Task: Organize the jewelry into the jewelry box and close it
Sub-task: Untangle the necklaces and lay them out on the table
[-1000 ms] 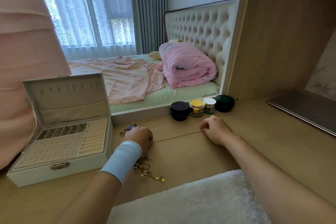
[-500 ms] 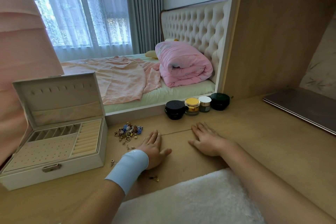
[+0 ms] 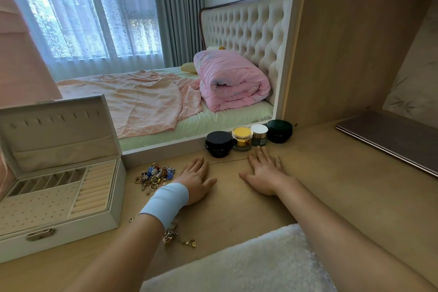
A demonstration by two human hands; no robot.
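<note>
A white jewelry box (image 3: 59, 223) stands open at the left of the wooden tabletop, lid upright, its trays showing no jewelry. A heap of gold and blue jewelry (image 3: 155, 174) lies just right of the box. More gold pieces (image 3: 179, 239) lie under my left forearm, partly hidden, and one tiny piece (image 3: 130, 220) sits near the box's corner. My left hand (image 3: 196, 180), with a light blue wristband, rests flat on the table right of the heap. My right hand (image 3: 264, 170) lies flat too, fingers spread, holding nothing.
Several cosmetic jars (image 3: 247, 138) stand in a row just beyond my right hand, against a mirror that reflects a bed. A closed laptop (image 3: 388, 135) lies at the far right. A white fluffy seat cover (image 3: 248, 265) is at the near edge.
Both hands went from curled fists a second ago to flat on the table. The left hand uncovered the jewelry heap. The camera view has shifted slightly.
</note>
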